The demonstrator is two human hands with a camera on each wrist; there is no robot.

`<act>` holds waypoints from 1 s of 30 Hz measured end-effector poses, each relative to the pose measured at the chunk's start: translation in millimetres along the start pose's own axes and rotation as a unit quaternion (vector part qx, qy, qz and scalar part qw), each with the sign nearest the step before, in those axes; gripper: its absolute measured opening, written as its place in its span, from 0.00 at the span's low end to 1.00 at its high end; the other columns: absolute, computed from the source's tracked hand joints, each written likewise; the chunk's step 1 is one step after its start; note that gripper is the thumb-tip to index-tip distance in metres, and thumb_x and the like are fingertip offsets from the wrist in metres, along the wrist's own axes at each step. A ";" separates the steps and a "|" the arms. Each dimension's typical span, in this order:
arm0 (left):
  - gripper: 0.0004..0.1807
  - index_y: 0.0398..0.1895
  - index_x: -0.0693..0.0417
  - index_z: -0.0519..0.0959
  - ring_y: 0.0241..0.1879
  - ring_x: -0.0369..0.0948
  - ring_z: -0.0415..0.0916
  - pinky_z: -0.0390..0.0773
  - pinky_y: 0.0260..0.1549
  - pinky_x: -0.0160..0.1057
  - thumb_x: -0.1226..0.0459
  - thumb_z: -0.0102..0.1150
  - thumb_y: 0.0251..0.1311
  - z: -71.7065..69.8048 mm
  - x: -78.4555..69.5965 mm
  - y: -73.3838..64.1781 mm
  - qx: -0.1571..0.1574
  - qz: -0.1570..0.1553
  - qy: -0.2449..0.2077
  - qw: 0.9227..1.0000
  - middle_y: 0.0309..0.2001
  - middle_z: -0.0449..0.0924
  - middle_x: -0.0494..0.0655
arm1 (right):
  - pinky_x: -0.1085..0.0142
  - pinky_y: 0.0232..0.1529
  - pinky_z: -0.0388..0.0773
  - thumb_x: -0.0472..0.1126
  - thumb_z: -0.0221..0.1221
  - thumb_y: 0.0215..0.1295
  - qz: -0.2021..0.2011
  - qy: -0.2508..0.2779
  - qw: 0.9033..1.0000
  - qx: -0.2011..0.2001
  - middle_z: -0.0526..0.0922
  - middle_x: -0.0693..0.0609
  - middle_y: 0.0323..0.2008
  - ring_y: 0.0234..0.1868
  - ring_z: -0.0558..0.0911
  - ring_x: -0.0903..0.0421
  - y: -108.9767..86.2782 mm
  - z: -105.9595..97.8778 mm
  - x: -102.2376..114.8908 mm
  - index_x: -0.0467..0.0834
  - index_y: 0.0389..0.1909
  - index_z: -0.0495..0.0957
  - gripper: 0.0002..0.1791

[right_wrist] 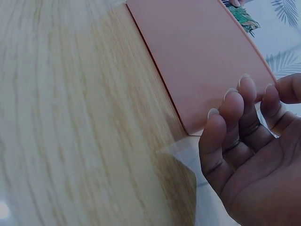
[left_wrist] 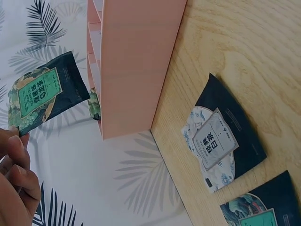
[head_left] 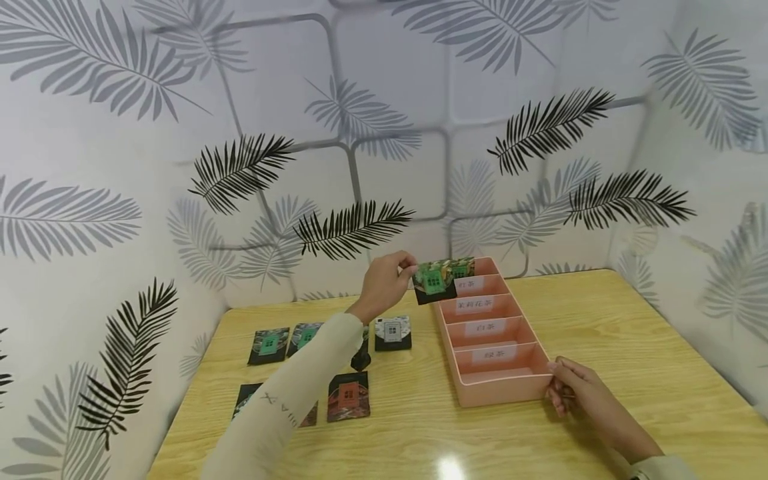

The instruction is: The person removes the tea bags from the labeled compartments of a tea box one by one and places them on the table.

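My left hand (head_left: 386, 283) pinches the top edge of a green and black tea packet (head_left: 435, 283) between thumb and fingers. The packet hangs at the far left of a pink divided box (head_left: 504, 391), whose compartments bear white labels. In the farthest compartment stands another green tea packet (head_left: 464, 267), partly hidden. At the box's near right corner, my right hand (head_left: 579, 397) pinches the rim between thumb and index finger; its other fingers (right_wrist: 231, 106) curl loosely by the outer wall.
Left of the box, a white and black packet (head_left: 393, 333), green packets (head_left: 268, 347) and a red packet (head_left: 349, 397) lie on the wooden table (head_left: 420, 433). My left sleeve covers some of them. A leaf-patterned wall (head_left: 396, 180) stands behind the table.
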State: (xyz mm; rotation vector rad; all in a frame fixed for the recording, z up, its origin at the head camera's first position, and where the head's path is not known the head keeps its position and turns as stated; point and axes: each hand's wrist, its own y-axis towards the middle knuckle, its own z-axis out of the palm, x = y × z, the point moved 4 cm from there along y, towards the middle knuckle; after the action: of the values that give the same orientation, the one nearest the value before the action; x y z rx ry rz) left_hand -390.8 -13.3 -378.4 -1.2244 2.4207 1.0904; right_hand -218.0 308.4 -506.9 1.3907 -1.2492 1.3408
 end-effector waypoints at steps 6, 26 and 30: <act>0.05 0.39 0.49 0.80 0.13 0.37 0.63 0.64 0.16 0.36 0.61 0.55 0.68 -5.1 0.6 -7.6 0.001 0.001 0.000 1.000 0.34 0.80 0.40 | 0.57 0.25 0.77 0.52 0.41 0.77 0.000 -0.003 1.000 0.008 0.73 0.48 0.22 0.22 0.74 0.57 0.6 0.2 0.5 0.36 0.27 0.61 0.24; 0.05 0.39 0.48 0.80 0.18 0.34 0.68 0.70 0.23 0.35 0.61 0.55 0.67 -12.2 9.1 -42.5 0.022 0.001 -0.008 1.000 0.34 0.79 0.37 | 0.58 0.24 0.77 0.51 0.40 0.77 -0.009 -0.004 1.000 0.010 0.73 0.49 0.21 0.21 0.73 0.58 0.5 2.2 -0.2 0.36 0.27 0.60 0.24; 0.05 0.39 0.47 0.80 0.17 0.34 0.66 0.69 0.22 0.35 0.61 0.55 0.67 -11.0 12.1 -50.5 0.026 0.007 -0.009 1.000 0.33 0.79 0.36 | 0.58 0.24 0.76 0.51 0.41 0.77 -0.005 -0.002 1.000 0.004 0.73 0.49 0.21 0.21 0.73 0.58 0.3 2.0 0.3 0.36 0.27 0.60 0.24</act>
State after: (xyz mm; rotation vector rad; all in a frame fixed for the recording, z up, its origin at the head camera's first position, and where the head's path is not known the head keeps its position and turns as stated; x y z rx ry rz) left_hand -358.3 -47.5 -402.8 -1.1782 2.4332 1.0299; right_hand -218.0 306.3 -506.8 1.4038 -1.2396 1.3382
